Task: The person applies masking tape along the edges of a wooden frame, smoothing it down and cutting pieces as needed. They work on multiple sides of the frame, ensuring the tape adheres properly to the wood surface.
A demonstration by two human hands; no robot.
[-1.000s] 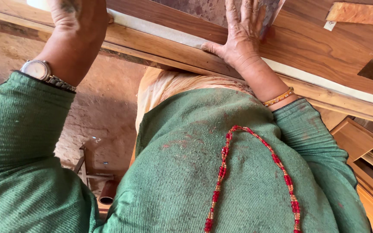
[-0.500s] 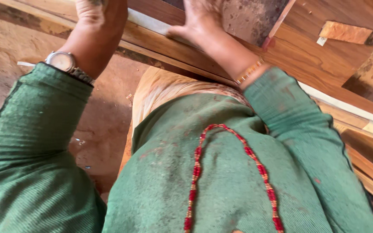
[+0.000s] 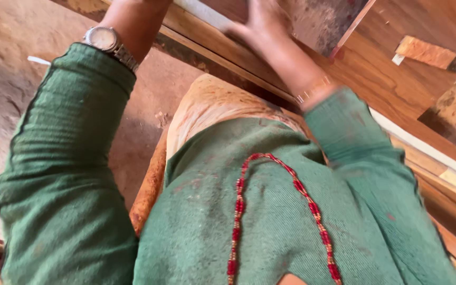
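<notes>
The right hand (image 3: 262,24) lies flat, fingers spread and gripping nothing, on the long wooden board (image 3: 222,50) running diagonally ahead, while the left hand is cut off above its wristwatch (image 3: 101,38).

Long wooden board (image 3: 222,50): brown w/ reddish grain, pale strip along its upper edge, running diagonally from top centre down toward the right. Lies flat, slightly blurred. Right hand (image 3: 262,24) rests flat on its top face, fingers spread; board's far end out of frame.
</notes>
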